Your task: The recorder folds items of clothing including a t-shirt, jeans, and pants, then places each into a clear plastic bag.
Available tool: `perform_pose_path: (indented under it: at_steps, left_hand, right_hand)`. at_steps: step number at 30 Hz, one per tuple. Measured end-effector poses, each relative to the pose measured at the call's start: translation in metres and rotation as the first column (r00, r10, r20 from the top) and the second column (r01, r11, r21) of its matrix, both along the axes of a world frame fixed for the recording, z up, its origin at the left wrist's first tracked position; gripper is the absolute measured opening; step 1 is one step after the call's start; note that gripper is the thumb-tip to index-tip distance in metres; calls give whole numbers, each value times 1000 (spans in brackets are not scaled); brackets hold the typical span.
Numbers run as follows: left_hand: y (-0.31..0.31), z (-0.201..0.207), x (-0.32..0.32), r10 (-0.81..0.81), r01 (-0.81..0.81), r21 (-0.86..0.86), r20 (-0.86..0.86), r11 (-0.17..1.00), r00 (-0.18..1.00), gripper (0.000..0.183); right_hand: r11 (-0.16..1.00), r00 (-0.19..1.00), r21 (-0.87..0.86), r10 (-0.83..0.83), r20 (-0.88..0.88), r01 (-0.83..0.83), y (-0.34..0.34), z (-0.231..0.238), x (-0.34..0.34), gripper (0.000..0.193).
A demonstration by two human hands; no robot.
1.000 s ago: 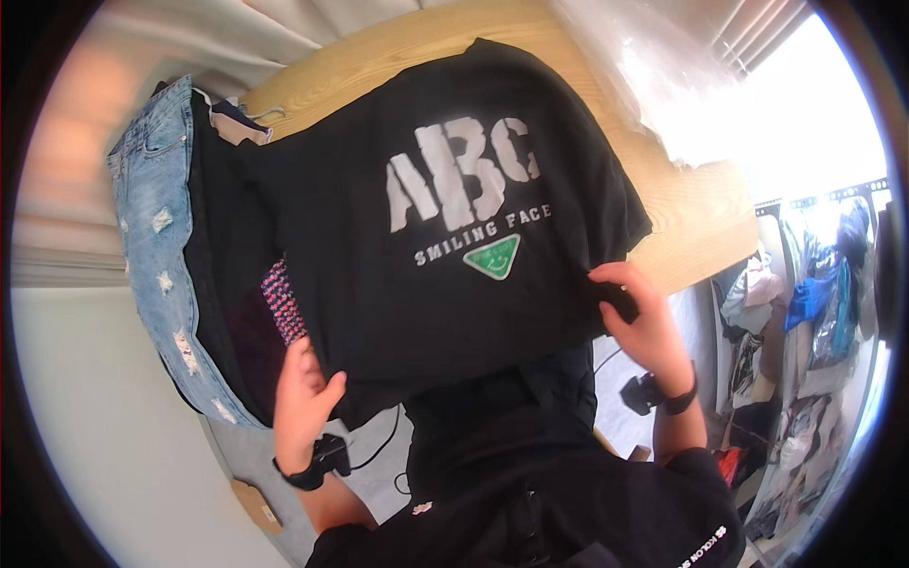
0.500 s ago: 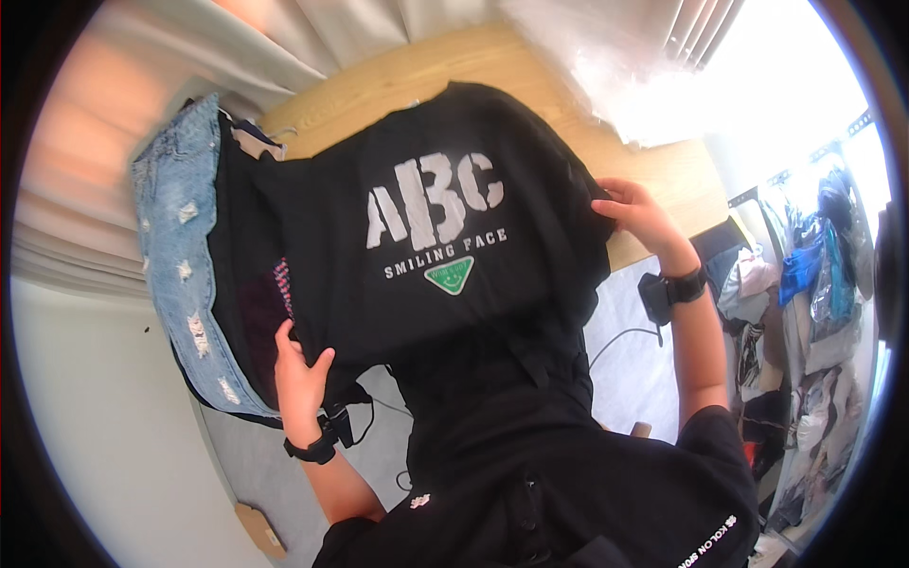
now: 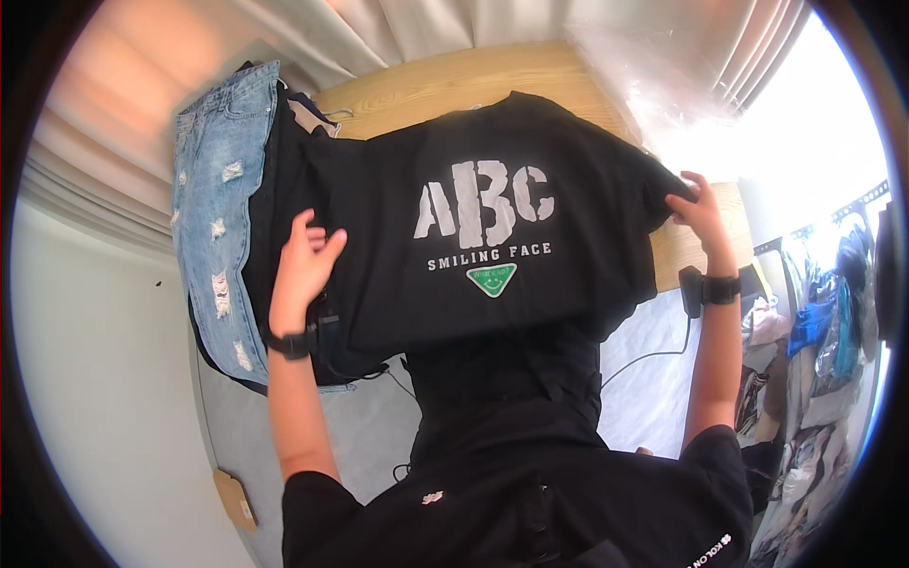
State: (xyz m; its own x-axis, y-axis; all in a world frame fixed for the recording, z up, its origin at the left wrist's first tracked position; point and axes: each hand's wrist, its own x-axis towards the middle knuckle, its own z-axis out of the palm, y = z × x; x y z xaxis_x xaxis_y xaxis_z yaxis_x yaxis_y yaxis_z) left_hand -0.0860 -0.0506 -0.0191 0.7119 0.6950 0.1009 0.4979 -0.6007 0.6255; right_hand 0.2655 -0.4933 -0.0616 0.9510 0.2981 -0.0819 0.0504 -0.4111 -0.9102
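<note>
left of the right grip [image 3: 700, 213], black t-shirt [image 3: 502, 241], sleeve [image 3: 655, 197] pinched

The black T-shirt [image 3: 497, 225] hides much of the wooden table [image 3: 407, 93].

The head-worn left fisheye view looks down and forward from close above, wide enough to take in both hands [image 3: 305, 265], the surface [image 3: 426, 83] ahead and the floor [image 3: 644, 388] below.
</note>
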Motion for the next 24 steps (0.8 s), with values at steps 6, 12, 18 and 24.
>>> perform_pose_path:
  at_steps: [6,12,18,24]
  left_hand:
    - [53,-5,66,173,-164,-444,-19,881,985,74]
    - [99,-10,63,99,-13,-776,64,630,993,64]
    - [66,11,83,-154,-184,-869,-282,459,947,82]
    - [60,-23,65,236,274,-902,361,332,902,44]
  right_hand:
    - [936,957,307,86,276,-172,69,76,-28,61]
    - [848,774,-35,499,389,-529,102,75,-80,75]
    - [737,692,-618,597,406,-272,89,16,-95,67]
    - [778,725,-565,554,409,-276,92,-2,-101,58]
